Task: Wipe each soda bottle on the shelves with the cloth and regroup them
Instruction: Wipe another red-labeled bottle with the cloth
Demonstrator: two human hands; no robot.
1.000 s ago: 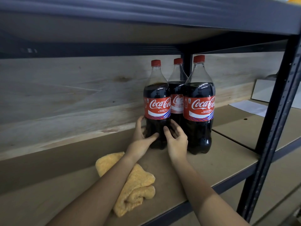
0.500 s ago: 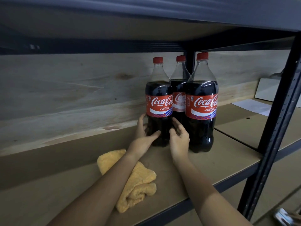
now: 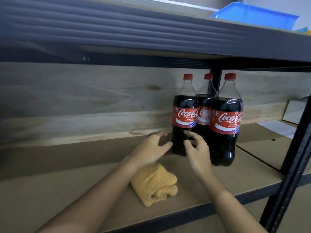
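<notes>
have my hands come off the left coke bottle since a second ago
Yes. Both the left hand and right hand have drawn back toward the shelf's front edge, fingers spread, off the left bottle, which stands in the group.

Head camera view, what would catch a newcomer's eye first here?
Three cola bottles with red labels and caps, clustered upright toward the right of the shelf board. Next, the left hand and right hand flanking the nearest bottle's base, and the folded yellow cloth lying in front.

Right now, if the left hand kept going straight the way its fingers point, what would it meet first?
Most likely the lower body of the left front bottle: the left hand points at it, fingers spread, thumb tip close to it. Contact is unclear.
</notes>
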